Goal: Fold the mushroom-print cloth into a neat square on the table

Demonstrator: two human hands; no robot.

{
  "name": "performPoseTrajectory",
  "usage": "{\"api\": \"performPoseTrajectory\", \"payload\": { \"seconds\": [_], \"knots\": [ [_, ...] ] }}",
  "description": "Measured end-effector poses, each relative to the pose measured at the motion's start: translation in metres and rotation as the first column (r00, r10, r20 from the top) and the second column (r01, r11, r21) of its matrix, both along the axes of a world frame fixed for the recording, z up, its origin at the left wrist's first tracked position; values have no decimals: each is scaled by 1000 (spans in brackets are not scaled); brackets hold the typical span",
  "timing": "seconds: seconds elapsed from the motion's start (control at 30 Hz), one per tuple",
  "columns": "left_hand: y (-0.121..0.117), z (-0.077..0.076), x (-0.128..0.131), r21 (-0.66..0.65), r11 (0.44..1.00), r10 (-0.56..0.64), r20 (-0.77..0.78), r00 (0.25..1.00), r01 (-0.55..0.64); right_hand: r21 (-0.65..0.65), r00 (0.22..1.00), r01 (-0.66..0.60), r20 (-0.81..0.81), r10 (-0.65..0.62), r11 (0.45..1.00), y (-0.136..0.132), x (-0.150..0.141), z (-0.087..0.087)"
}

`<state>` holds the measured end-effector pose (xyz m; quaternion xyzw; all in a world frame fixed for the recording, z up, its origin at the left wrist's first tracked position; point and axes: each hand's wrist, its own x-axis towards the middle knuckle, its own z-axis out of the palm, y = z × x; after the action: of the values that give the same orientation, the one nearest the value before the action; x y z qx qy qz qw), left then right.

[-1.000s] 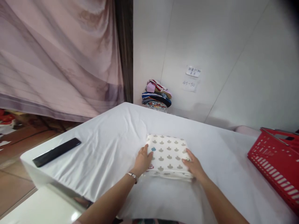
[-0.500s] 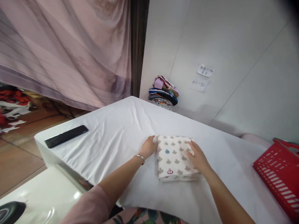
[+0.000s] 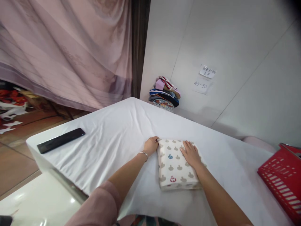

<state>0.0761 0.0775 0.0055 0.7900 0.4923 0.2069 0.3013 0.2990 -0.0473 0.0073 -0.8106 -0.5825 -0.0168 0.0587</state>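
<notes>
A thick folded cloth [image 3: 176,164], white with grey mushroom prints plus a blue and a red one, lies on the white-covered table [image 3: 113,138]. At its far left corner, the fingers of my left hand [image 3: 151,145] are closed on the edge; the fingertips are partly hidden. My right hand [image 3: 191,154] rests flat across the far right part of the cloth, palm down, with its fingers stretched out. A bracelet circles my left wrist.
A black flat slab [image 3: 61,140] lies near the table's left corner. The red plastic basket [image 3: 282,182] stands at the right. Folded fabrics [image 3: 164,92] are stacked beyond the far edge, against the wall. A pink curtain [image 3: 77,53] hangs at the left.
My right hand has moved from the cloth's right side onto its top and flattened there. The fingers of my left hand have closed more tightly at the corner. The view has shifted slightly.
</notes>
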Motion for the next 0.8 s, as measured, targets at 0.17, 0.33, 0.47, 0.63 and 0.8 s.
{"api": "performPoseTrajectory", "payload": {
  "seconds": [0.17,0.33,0.47,0.63,0.8],
  "knots": [
    [6,-5,1,44,997,62,-1,998,-62,-14,999,-18,41,18,1000,-6,4,-12],
    [7,-3,1,1,999,51,53,997,-51,-21,999,-9,44,10,1000,-6,1,-11],
    [7,1,-3,-203,979,74,215,974,-30,-14,999,-8,44,9,1000,-5,3,-14],
    [-14,2,-17,-358,933,148,288,946,-37,-65,1000,24,-12,-25,998,0,1,-3],
    [-58,10,-28,-548,834,163,348,923,59,14,996,-55,-75,56,998,0,-51,17]
  ]
}}
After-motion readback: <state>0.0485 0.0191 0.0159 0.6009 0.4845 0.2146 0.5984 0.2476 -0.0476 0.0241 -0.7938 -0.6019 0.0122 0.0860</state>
